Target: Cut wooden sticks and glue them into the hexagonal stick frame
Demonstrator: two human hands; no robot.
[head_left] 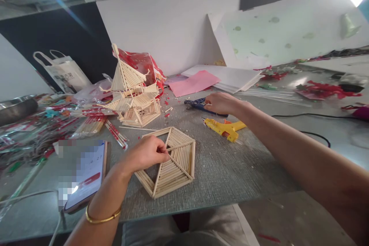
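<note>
- Wooden sticks laid side by side form a flat hexagonal panel [173, 161], which lies on the grey table [230, 173] close to the near edge, straight in front of the person.
- The left hand [147, 153] rests on the left part of the panel, thumb and fingertips pinched together on a stick near its centre. A gold bangle [102, 219] circles that wrist.
- The right hand [221, 103] reaches further back across the table, well apart from the panel, and lies on the blue-handled pliers [198, 104]. The fingers curl over the tool, but it cannot be told whether they grip it or only touch it.
- A yellow glue gun [225, 128] lies on its side just in front of the right hand, between the pliers and the panel.
- A tiered pagoda model [132, 92], built of the same pale sticks, stands upright behind the panel to the left.
- A red plastic bag [144, 63] sits just behind the model.
- Packets of sticks [89, 125] lie left of the model.
- A phone [86, 177] lies face up beside the left forearm, its screen blurred.
- A pink sheet of paper [194, 82] lies at the back of the table, beside a stack of white sheets [227, 77].
- A black cable [314, 123] runs across the table at the right.
</note>
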